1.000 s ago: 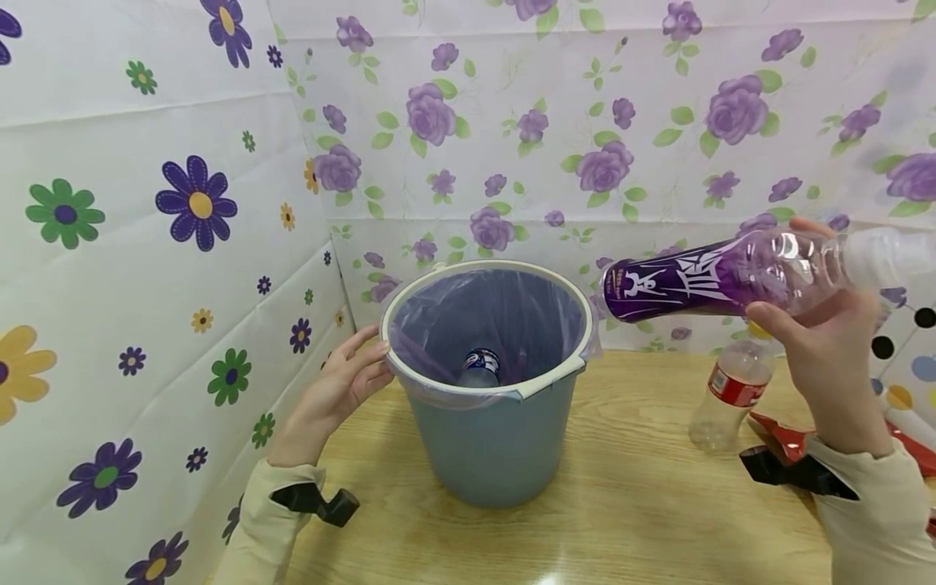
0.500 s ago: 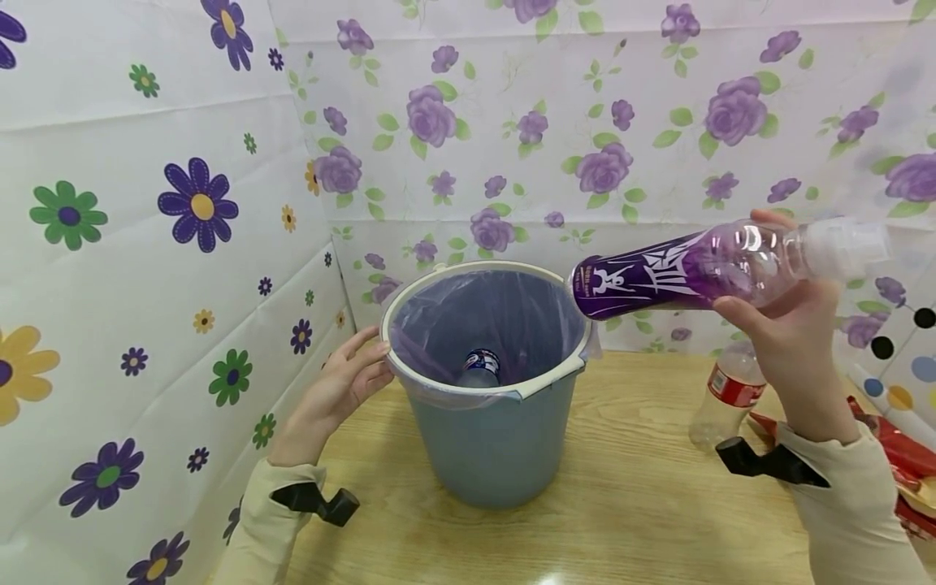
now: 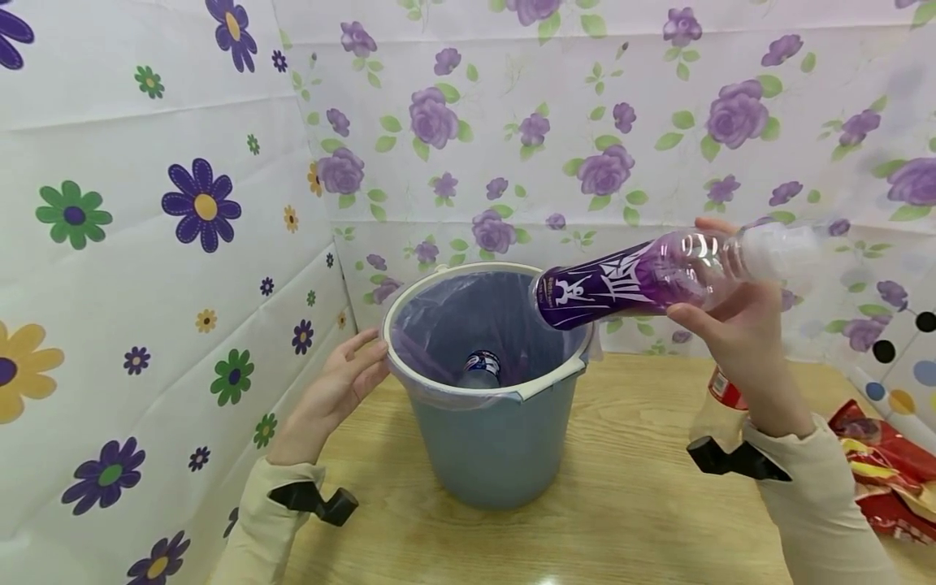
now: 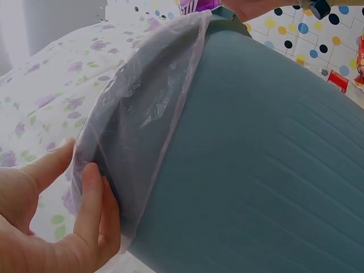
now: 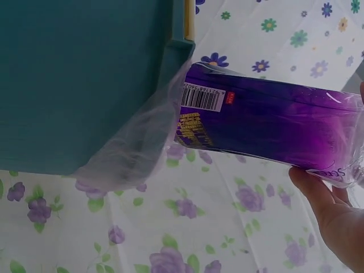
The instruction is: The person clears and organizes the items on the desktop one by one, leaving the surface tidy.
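Observation:
My right hand (image 3: 746, 325) grips a clear plastic drink bottle (image 3: 600, 284) with a purple label and white cap. The bottle tilts, its base lower and overlapping the right rim of a blue-grey bucket (image 3: 493, 455) in the head view. The right wrist view shows the bottle's barcode side (image 5: 256, 119) beside the bucket's handle lug. My left hand (image 3: 332, 398) holds the bucket's left rim with its fingertips. In the left wrist view, those fingers (image 4: 94, 205) lie on the thin plastic liner (image 4: 142, 108) folded over the rim. Inside the bucket lies another bottle (image 3: 481, 370) with a blue label.
A clear bottle with a red label (image 3: 720, 406) stands on the wooden table (image 3: 629, 504) behind my right wrist. Crumpled red snack packets (image 3: 888, 471) lie at the right edge. Flower-patterned sheets (image 3: 453, 162) close off the back and left sides.
My right hand has carried the purple-labelled bottle leftward, from right of the bucket to over its right rim. The red packets have come into fuller view. My left hand stays at the rim.

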Tool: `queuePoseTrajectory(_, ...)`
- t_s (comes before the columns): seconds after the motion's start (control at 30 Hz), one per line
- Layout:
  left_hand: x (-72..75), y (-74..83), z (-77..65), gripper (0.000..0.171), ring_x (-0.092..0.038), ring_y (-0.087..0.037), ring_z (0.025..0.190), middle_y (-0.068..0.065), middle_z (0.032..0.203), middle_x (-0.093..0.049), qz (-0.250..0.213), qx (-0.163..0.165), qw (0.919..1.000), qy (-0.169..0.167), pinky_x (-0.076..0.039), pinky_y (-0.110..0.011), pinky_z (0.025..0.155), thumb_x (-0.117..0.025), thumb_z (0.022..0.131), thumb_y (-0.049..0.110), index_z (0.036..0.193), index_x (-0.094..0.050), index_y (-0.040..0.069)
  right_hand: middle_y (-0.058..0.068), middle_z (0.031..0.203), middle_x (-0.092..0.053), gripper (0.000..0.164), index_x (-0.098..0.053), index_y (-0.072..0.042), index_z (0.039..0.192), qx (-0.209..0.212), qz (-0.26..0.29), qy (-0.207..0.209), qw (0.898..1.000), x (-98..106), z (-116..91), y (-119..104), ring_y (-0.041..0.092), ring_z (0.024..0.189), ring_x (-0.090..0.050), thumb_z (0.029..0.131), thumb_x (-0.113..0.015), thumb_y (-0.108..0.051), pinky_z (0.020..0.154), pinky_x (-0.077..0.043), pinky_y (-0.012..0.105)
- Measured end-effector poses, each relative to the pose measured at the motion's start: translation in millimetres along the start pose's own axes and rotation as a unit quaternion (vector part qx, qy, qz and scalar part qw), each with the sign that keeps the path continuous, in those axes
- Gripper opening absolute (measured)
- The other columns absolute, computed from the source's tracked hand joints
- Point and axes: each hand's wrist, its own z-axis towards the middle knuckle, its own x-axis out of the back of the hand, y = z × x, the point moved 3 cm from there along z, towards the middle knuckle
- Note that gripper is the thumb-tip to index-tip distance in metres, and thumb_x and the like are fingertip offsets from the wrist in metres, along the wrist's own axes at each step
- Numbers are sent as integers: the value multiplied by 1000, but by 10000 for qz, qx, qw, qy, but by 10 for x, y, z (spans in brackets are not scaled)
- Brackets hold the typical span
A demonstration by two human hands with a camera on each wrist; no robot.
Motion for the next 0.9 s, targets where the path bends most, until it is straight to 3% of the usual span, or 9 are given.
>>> queuePoseTrajectory(0.17, -14, 13, 8, 65, -64, -2, 98, 5, 110, -62, 93, -97, 9999, -77, -53, -12, 88, -48, 101, 17, 151, -13, -6, 14, 137, -46, 74, -43, 5, 137, -351, -336, -169, 9987, -23, -29, 69, 24, 118, -53, 72, -73, 19, 104, -48, 27)
queuePoseTrajectory(0.23, -19, 19, 9, 67, -64, -2, 99, 6, 110, -62, 196, -69, 9998, 3, -53, -12, 88, -49, 101, 20, 151, -13, -6, 14, 136, -46, 74, -41, 6, 139, -445, -425, -247, 9978, -41, -36, 96, 23, 118, -52, 72, -71, 21, 99, -52, 26)
queuePoseTrajectory(0.4, -40, 39, 5, 73, -65, -3, 99, 2, 112, -60, 278, 96, 9994, 194, -54, -13, 88, -53, 98, 17, 152, -9, -3, 15, 137, -47, 76, -37, 8, 141, -477, -189, -397, 9979, -86, -59, 174, 23, 123, -50, 73, -66, 26, 95, -54, 25)
queuePoseTrajectory(0.53, -56, 57, -7, 76, -66, -5, 99, -2, 116, -58, 254, 201, 9992, 241, -54, -14, 88, -56, 96, 12, 153, -8, -1, 12, 135, -50, 79, -31, 5, 145, -782, -210, -587, 9950, -129, -71, 253, 20, 124, -51, 76, -63, 25, 96, -54, 25)
queuePoseTrajectory(0.7, -68, 70, -19, 77, -66, -6, 99, -4, 116, -57, 269, 297, 9987, 321, -54, -15, 88, -58, 95, 11, 153, -8, 0, 9, 140, -47, 83, -26, -3, 150, -1202, -843, -1150, 9825, -191, -133, 314, 15, 130, -48, 79, -57, 28, 98, -52, 23)
queuePoseTrajectory(0.9, -67, 60, -30, 80, -66, -5, 100, -3, 117, -57, 309, 369, 9980, 403, -54, -15, 90, -59, 95, 13, 154, -6, 2, 9, 138, -49, 70, -25, -2, 151, -1137, -1566, -1767, 9651, -187, -195, 347, 12, 129, -49, 89, -52, 18, 102, -48, 19)
